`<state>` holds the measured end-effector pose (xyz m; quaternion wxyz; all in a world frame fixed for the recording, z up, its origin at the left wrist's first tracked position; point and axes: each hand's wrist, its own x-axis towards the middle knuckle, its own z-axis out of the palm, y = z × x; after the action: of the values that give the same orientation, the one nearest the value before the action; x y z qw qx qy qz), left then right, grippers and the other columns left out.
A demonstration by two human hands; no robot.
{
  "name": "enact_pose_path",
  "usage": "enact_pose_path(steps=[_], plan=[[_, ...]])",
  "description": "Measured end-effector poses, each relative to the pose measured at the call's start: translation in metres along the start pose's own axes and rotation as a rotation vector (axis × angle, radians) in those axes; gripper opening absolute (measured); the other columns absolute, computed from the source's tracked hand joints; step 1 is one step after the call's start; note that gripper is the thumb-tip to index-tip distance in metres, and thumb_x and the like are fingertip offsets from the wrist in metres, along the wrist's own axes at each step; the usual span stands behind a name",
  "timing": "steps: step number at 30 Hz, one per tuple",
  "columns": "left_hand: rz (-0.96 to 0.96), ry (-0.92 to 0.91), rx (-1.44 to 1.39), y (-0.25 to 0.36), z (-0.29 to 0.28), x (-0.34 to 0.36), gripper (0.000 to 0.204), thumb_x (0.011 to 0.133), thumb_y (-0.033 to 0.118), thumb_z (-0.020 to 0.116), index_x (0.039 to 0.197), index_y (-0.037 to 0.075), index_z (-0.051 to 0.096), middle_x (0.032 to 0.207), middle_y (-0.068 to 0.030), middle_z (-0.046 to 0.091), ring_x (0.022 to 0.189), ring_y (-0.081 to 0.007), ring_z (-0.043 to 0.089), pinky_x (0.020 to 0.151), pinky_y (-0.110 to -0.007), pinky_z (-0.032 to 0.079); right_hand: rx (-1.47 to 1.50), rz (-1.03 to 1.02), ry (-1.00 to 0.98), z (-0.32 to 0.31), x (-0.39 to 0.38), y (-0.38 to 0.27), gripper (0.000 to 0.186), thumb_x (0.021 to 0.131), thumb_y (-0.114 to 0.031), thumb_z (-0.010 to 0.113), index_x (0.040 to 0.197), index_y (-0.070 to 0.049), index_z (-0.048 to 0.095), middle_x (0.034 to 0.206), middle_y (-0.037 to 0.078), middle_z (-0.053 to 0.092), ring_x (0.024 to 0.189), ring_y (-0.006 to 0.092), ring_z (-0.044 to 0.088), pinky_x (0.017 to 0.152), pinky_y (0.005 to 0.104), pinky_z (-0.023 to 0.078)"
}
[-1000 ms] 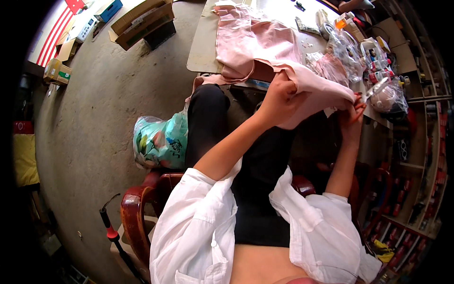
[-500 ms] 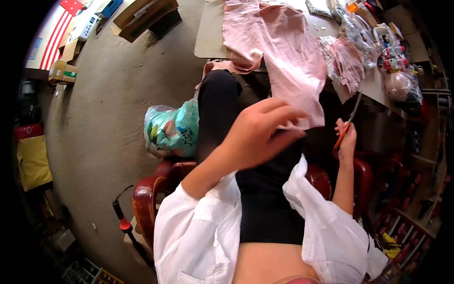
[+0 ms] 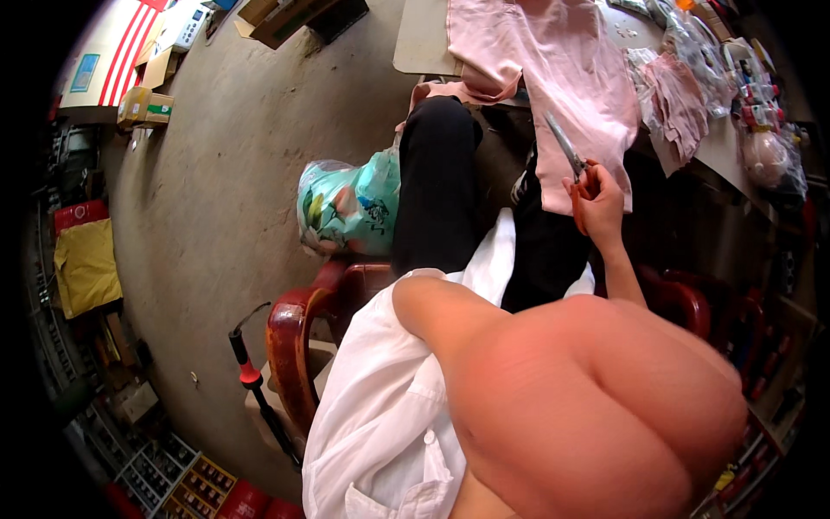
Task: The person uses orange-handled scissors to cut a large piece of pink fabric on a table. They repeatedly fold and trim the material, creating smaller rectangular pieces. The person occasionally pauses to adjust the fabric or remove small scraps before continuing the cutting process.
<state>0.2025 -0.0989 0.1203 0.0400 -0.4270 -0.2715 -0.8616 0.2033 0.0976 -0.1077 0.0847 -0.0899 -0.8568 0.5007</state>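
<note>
A: Log the pink cloth (image 3: pixel 596 78) and the hands.
B: Cloth lies on the pale surface (image 3: pixel 425 39), one length hanging over the near edge. In front of it, the right hand (image 3: pixel 599 203) has its fingers wrapped around the handles of the scissors (image 3: pixel 566 145), blades overlapping the cloth in view; contact cannot be told. Left hand (image 3: pixel 596 406), nearer the wearer than the cloth: blurred, close to the lens; state of its fingers cannot be told.
A: Obstructions?
B: That left hand hides much of the lap and part of the right forearm. Right of the cloth: crumpled pink scraps (image 3: pixel 680 99), then clear plastic bags (image 3: pixel 707 73).
A: Surroundings?
B: Left of the cloth, bare concrete floor (image 3: pixel 216 190) with a cardboard box (image 3: pixel 298 19) farther off. Nearer the wearer than the cloth, to its left: teal flowered bag (image 3: pixel 350 208), worn wooden chair (image 3: pixel 292 342), black-and-red tool (image 3: pixel 251 374).
</note>
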Motion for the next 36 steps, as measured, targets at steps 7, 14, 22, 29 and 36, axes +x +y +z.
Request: enact_pose_path(steps=[7,14,22,29,36], plan=[[0.010,0.009,-0.057,-0.005,0.014,-0.003,0.012,0.079,0.002,0.059,0.090,-0.001,0.063,0.073,-0.0066,0.061,0.063,-0.0164,0.056,0.058,-0.027,0.045,-0.028,0.077,0.021,0.001,0.000,-0.007,0.033,0.076,-0.011,0.074,0.069,-0.003,0.042,0.058,-0.002,0.040,0.056,0.0070,0.037,0.052,0.0230,0.034],[0.005,0.076,-0.030,-0.008,-0.006,-0.002,0.011,0.083,0.003,0.054,0.090,-0.002,0.061,0.072,-0.0067,0.061,0.063,-0.0160,0.057,0.060,-0.026,0.046,-0.073,0.047,0.007,0.003,0.000,-0.002,0.032,0.077,-0.010,0.074,0.071,-0.004,0.043,0.061,-0.003,0.042,0.057,0.0052,0.038,0.053,0.0207,0.033],[-0.009,0.063,-0.031,-0.013,-0.006,0.004,0.013,0.087,0.004,0.048,0.090,-0.003,0.060,0.072,-0.0068,0.061,0.063,-0.0155,0.058,0.061,-0.026,0.047,-0.009,0.105,0.033,-0.008,0.000,-0.011,0.027,0.077,-0.009,0.073,0.076,-0.001,0.048,0.063,-0.003,0.042,0.060,0.0055,0.039,0.059,0.0211,0.038],[-0.514,0.381,1.055,-0.113,-0.178,-0.037,0.017,0.086,0.011,0.055,0.092,-0.003,0.062,0.078,-0.0076,0.065,0.069,-0.0139,0.062,0.067,-0.025,0.050,0.184,0.211,-0.030,-0.007,0.004,-0.006,0.028,0.077,-0.006,0.073,0.073,-0.007,0.045,0.063,-0.006,0.040,0.057,0.0032,0.036,0.051,0.0195,0.031],[-0.831,-0.454,1.948,-0.165,-0.253,-0.093,0.031,0.069,0.030,0.074,0.087,0.007,0.063,0.095,-0.0116,0.060,0.093,-0.0300,0.056,0.082,-0.037,0.047,0.134,0.169,0.008,-0.006,0.004,-0.020,0.026,0.075,-0.006,0.072,0.073,-0.003,0.047,0.060,-0.003,0.045,0.057,0.0048,0.039,0.057,0.0213,0.040]])
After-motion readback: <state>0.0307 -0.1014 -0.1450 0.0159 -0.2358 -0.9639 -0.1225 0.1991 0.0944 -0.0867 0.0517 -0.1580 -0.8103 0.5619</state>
